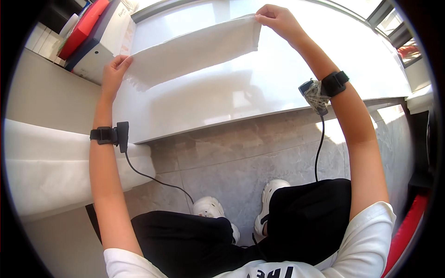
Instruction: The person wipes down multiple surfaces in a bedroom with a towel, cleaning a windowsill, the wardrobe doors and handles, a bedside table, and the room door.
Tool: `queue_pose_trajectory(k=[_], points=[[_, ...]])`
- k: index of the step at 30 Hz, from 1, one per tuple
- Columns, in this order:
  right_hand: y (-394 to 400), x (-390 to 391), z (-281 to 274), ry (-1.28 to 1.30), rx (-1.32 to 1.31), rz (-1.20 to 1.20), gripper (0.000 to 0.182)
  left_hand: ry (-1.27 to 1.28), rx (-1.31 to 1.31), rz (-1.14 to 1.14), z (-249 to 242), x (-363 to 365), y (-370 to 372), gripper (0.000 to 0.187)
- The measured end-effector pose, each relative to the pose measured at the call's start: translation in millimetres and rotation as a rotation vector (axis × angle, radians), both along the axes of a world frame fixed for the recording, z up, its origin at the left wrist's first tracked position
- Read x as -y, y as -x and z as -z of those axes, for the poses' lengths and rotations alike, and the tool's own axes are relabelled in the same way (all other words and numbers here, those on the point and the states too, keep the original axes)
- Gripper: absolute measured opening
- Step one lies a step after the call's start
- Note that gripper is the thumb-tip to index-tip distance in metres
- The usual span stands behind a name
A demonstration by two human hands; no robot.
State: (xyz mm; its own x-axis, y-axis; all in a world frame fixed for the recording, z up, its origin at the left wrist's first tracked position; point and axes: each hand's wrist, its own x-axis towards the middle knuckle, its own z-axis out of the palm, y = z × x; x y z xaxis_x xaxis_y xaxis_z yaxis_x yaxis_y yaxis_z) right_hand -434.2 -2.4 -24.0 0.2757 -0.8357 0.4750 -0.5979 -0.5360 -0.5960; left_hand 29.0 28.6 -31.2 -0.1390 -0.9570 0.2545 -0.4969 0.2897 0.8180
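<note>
A thin, whitish, slightly see-through sheet stretches between my hands over the glossy white ledge. Its left upper corner is pinched by my left hand, thumb and finger pressed together. My right hand, farther forward, grips the upper right corner the same way. The top edge runs taut and slants up to the right, while the lower edge hangs loose. Whether the sheet is plastic or fabric, I cannot tell. A shadow falls on the ledge just below it.
A white box and a red folder stand at the ledge's left end. White cloth drapes at my left. Straps on both wrists carry small devices, with a cable hanging from the right one. Grey tiles cover the floor.
</note>
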Motion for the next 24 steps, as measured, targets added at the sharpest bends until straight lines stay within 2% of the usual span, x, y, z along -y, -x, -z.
queue_pose_trajectory(k=[2,6,7,10,11,14,16,17,18,20,22,23,24], points=[[-6.3,-11.2,-14.8,-0.229,0.324,-0.038,0.017,0.043,-0.003,-0.006,-8.5,-0.7,3.4,0.022],[-1.0,-15.6,-20.9,-0.278,0.418,-0.01,0.015,-0.035,0.106,0.029,6.7,1.7,2.5,0.025],[-1.6,-15.8,-21.7,-0.29,0.474,-0.039,0.019,-0.041,0.065,0.061,9.3,0.8,4.8,0.023],[9.4,-4.6,-24.4,-0.224,0.052,-0.005,0.024,-0.014,-0.042,-0.024,3.9,0.9,6.8,0.023],[13.6,-2.6,-21.0,-0.2,-0.053,0.058,0.026,0.063,0.005,-0.027,4.7,1.3,9.3,0.023],[7.1,-1.8,-16.6,0.155,-0.175,0.027,0.022,0.273,0.121,-0.098,4.7,4.5,13.0,0.024],[-12.3,-22.8,-38.6,0.542,-0.169,0.102,0.018,0.378,0.168,-0.218,-4.4,1.1,15.9,0.024],[-22.6,-32.3,-52.3,0.564,-0.049,0.13,0.011,0.383,0.168,-0.25,-8.0,1.3,14.9,0.024],[-27.9,-37.3,-60.4,0.531,-0.041,0.205,0.008,0.388,0.168,-0.284,-11.4,1.2,12.2,0.024],[-9.3,-7.0,-52.8,0.397,-0.213,0.141,0.011,0.429,0.202,-0.3,-12.3,-2.2,13.3,0.024],[-17.8,-11.9,-42.8,0.472,-0.244,0.24,0.016,0.503,0.27,-0.255,-13.8,-2.4,24.8,0.023],[-20.5,-13.2,-40.5,0.357,-0.282,0.233,0.019,0.516,0.257,-0.252,-14.5,-0.3,26.2,0.023],[-18.8,-10.3,-34.7,0.423,-0.333,0.142,0.019,0.527,0.244,-0.256,-13.7,1.1,26.5,0.022]])
